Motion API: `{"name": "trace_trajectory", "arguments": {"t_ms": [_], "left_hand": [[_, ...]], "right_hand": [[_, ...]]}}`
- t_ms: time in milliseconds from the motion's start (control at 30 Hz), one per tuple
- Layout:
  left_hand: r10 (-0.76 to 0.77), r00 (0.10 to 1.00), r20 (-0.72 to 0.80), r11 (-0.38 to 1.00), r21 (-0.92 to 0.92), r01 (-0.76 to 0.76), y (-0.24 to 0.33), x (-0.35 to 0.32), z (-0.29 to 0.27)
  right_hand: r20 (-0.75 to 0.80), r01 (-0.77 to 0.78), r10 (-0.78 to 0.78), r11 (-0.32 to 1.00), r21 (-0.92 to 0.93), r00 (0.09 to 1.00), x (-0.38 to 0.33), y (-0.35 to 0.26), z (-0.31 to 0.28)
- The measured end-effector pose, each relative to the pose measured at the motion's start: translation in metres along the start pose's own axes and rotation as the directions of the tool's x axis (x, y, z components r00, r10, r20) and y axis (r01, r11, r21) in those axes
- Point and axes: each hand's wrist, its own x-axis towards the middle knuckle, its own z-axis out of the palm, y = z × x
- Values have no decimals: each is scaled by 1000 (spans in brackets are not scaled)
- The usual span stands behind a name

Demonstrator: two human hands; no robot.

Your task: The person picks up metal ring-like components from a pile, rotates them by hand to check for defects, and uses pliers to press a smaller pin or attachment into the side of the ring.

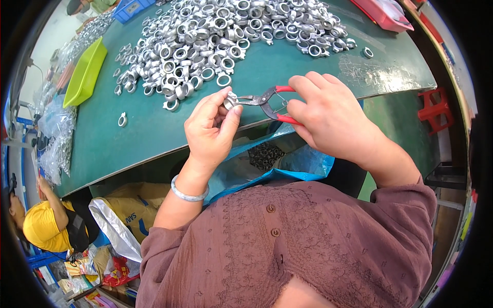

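Note:
Between the thumb and fingers of my left hand (209, 128) is a silver metal ring (230, 100) with a small lug, held over the table's near edge. My right hand (328, 115) is closed round the red handles of a pair of pliers (266, 100) with slim dark jaws and a spring between the grips. The jaw tips reach the ring's right side; whether they grip it is too small to tell. Just beyond my hands, a large heap of similar metal rings (205, 38) covers the far part of the green table (149, 136).
An open blue bag (303, 159) with small dark rings (265, 155) inside lies below the table edge. A yellow-green tray (86, 72) stands at the left, a red tray (382, 13) at far right. A red stool (435, 110) is on the right; a person in yellow (46, 226) is at left.

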Motion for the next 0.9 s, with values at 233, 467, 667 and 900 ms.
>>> {"name": "trace_trajectory", "arguments": {"t_ms": [233, 467, 667, 900], "left_hand": [[19, 1000, -23, 1000, -24, -20, 1, 1, 1], [26, 1000, -12, 1000, -5, -26, 1, 1, 0], [24, 1000, -12, 1000, -15, -24, 0, 0, 0], [78, 997, -18, 996, 53, -76, -2, 1, 1]], "right_hand": [[0, 1, -1, 1000, -10, 1000, 0, 1, -1], [14, -1, 1, 1000, -23, 1000, 1, -1, -2], [40, -1, 2, 1000, -28, 999, 1, -1, -3], [69, -8, 11, 999, -36, 998, 1, -2, -3]]}}
